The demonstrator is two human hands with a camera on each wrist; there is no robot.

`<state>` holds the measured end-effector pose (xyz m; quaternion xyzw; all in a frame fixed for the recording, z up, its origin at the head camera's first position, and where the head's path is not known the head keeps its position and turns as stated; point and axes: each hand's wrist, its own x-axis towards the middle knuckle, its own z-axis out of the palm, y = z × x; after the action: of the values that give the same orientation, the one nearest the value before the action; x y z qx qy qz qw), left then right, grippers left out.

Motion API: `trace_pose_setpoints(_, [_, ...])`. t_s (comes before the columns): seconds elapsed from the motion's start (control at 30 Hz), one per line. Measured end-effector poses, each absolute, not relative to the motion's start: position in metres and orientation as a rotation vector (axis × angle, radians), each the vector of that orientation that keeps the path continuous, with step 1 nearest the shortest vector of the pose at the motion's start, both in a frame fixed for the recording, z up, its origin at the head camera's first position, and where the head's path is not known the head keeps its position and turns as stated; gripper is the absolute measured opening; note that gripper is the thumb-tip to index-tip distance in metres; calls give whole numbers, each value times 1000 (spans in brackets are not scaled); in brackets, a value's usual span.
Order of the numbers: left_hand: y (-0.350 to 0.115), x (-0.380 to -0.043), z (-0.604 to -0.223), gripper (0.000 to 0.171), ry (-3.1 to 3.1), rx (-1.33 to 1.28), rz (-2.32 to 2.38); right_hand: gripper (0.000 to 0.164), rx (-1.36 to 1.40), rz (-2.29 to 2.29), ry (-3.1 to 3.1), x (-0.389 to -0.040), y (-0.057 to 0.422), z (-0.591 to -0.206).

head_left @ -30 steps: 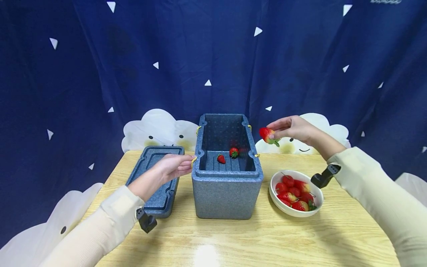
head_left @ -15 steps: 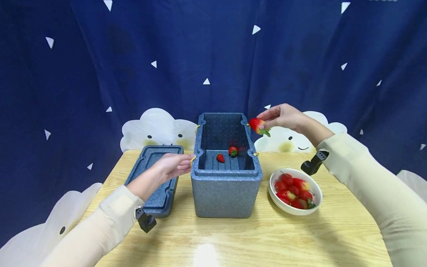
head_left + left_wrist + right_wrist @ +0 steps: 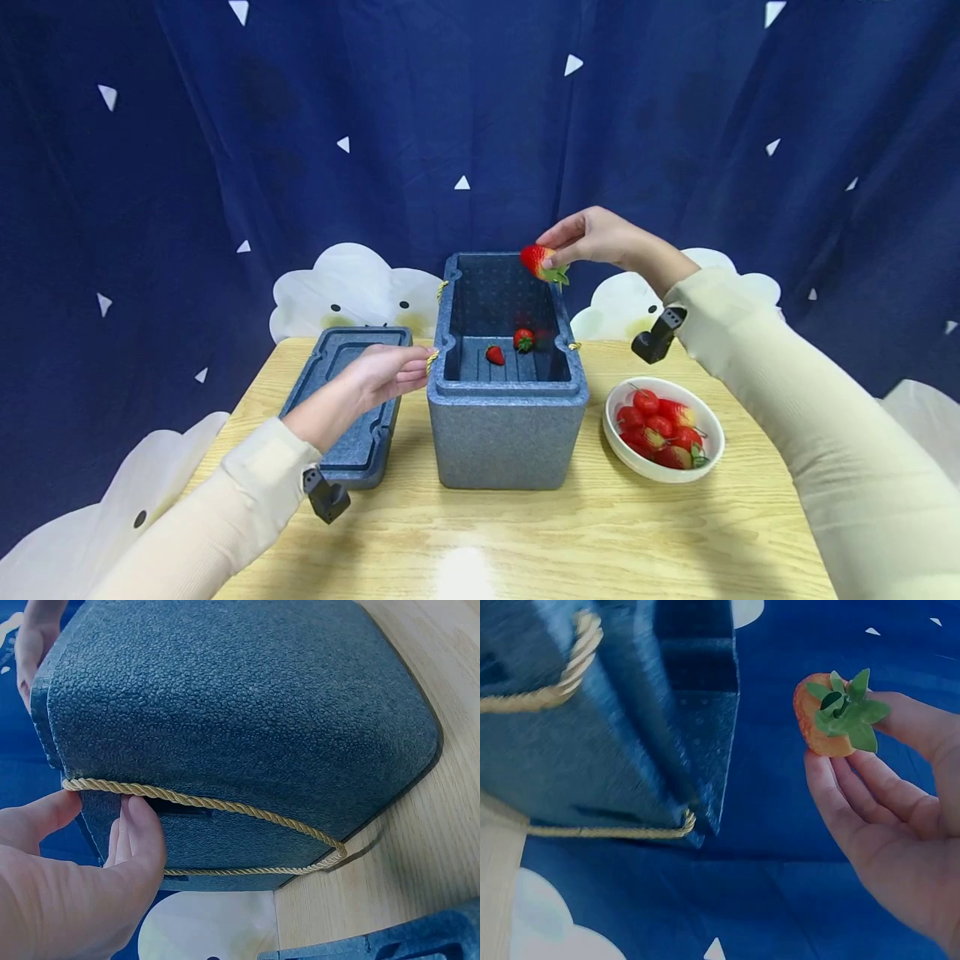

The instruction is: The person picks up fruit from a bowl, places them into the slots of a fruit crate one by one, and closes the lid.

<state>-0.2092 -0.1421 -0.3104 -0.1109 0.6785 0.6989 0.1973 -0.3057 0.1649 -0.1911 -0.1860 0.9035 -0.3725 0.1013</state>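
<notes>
My right hand (image 3: 603,239) pinches a strawberry (image 3: 533,259) between thumb and fingers, above the right far corner of a blue-grey foam box (image 3: 510,446). In the right wrist view the strawberry's green leaf cap (image 3: 847,712) faces the camera. On the box floor lie a smaller strawberry (image 3: 495,355) and a larger one (image 3: 523,340). My left hand (image 3: 386,372) stays at the box's left side. Its fingertips touch the wall beside the yellow rope (image 3: 247,810), as the left wrist view shows.
To the right stands a white bowl (image 3: 637,468) of strawberries and round red stemmed fruits (image 3: 646,401). The box's lid (image 3: 348,446) lies on the wooden table (image 3: 600,533), left of the box and partly behind my left arm. A dark blue curtain (image 3: 412,100) hangs behind.
My right hand has carried the strawberry left and upward, from right of the box to over its far right corner. The left hand stays at the box's side.
</notes>
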Motion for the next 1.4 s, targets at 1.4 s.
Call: trace_pose_setpoints(1.4, [-140,-205,-308,52,1880,-340,1963,37,-545,-1069,2603,-340,92,-223])
